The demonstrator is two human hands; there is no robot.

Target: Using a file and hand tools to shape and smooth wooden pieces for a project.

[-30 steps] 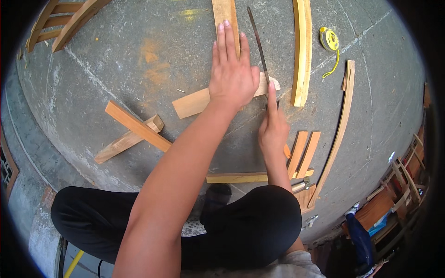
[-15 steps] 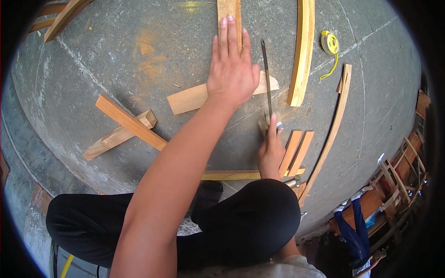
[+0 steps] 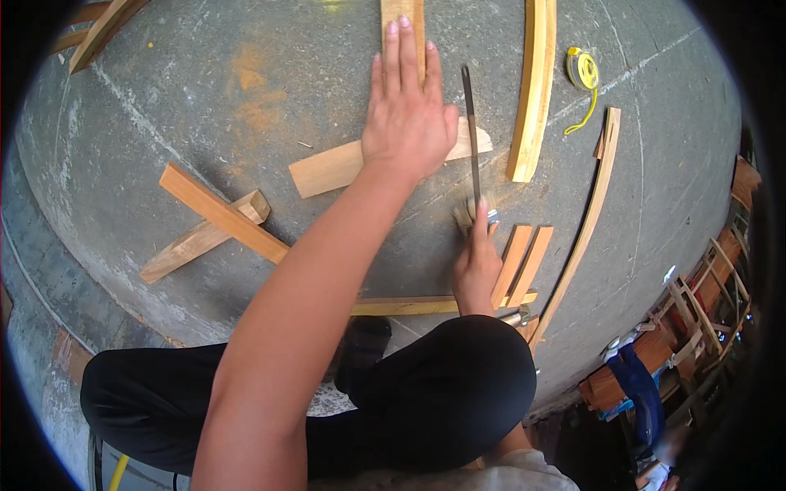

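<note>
Head view, and at the centre of it is the short board, lying aslant on the concrete floor with its middle hidden under the left hand. That hand is spread flat, fingers straight and close together, thumb a little out, pressing down rather than gripping; they lie along the long plank, which runs away beyond the short board. Whether plank and board touch, I can't tell: the palm covers the spot. Now the right hand, on the near side of the short board: fingers curled closed round the handle end of the saw, index finger stretched out along it, the thin dark blade passing over the board's right part. Looks like a sawing step in hand, by my reading, though whether the teeth bite the wood isn't clear from up here. The next stroke would call for a firm left palm and a blade kept in line. Look wider, to the right of the short board: a thick double beam, then the yellow tape measure and a long thin strip. Nearer the person than the board, a pair of slats; to its lower left, two crossed pieces.
</note>
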